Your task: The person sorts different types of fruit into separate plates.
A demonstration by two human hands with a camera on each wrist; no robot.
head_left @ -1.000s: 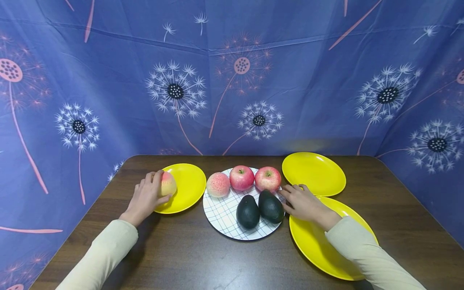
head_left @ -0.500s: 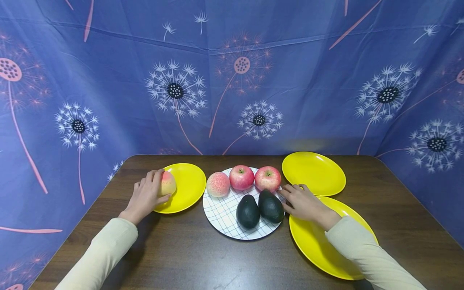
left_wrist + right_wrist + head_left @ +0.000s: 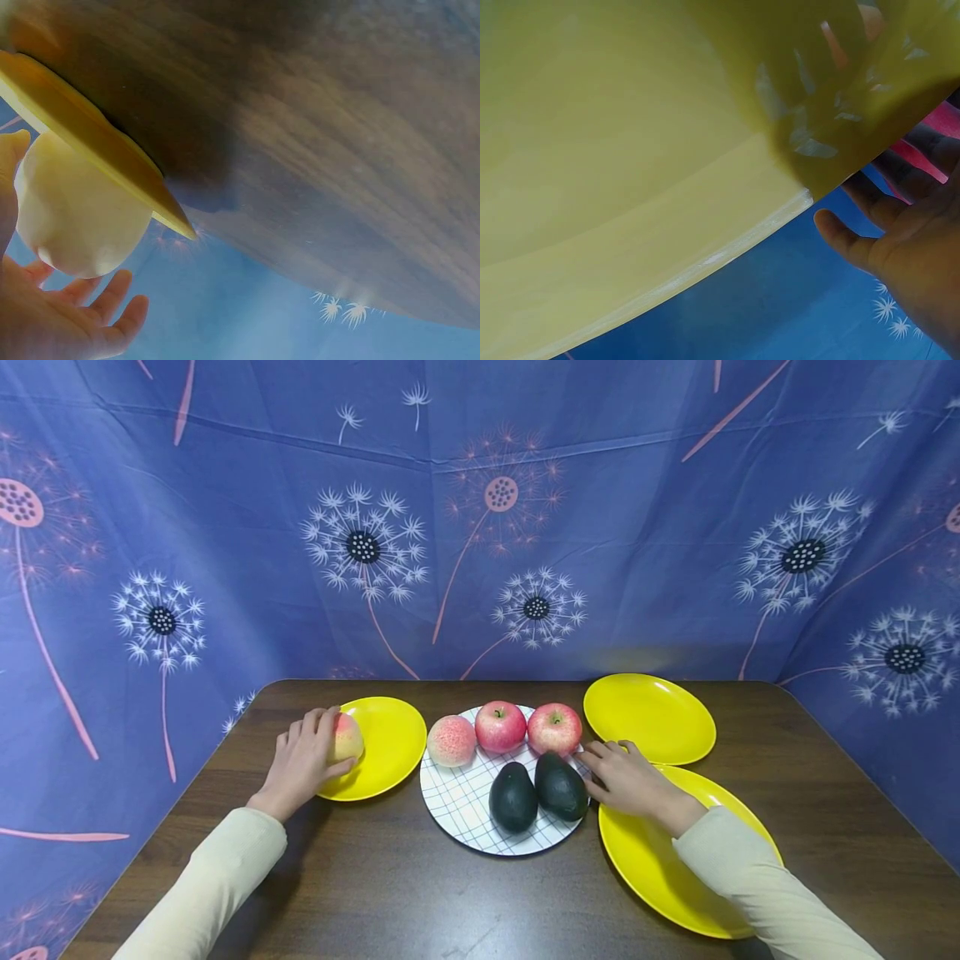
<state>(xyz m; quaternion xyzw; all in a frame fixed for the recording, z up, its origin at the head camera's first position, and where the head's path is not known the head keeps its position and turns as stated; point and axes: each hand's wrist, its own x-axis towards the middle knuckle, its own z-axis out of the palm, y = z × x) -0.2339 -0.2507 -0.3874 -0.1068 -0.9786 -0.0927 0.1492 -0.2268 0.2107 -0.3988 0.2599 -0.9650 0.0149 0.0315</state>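
Note:
My left hand (image 3: 300, 764) holds a pale yellow and pink peach (image 3: 348, 739) at the left side of a yellow plate (image 3: 393, 747). In the left wrist view the thumb and fingers curve about the peach (image 3: 82, 214), which sits against the plate. My right hand (image 3: 630, 783) hovers at the right rim of a white checked plate (image 3: 461, 814), fingers loosely bent beside an avocado (image 3: 562, 789) and an apple (image 3: 554, 730); whether they touch is unclear. Another avocado (image 3: 513, 799), a second apple (image 3: 500, 727) and a pink peach (image 3: 452, 742) share that plate.
Under my right wrist lies a large yellow plate (image 3: 667, 881). Behind it is another yellow plate (image 3: 648, 718), near the table's back edge. The brown wooden table (image 3: 360, 885) meets a blue dandelion-print cloth (image 3: 637, 527) at the back and sides.

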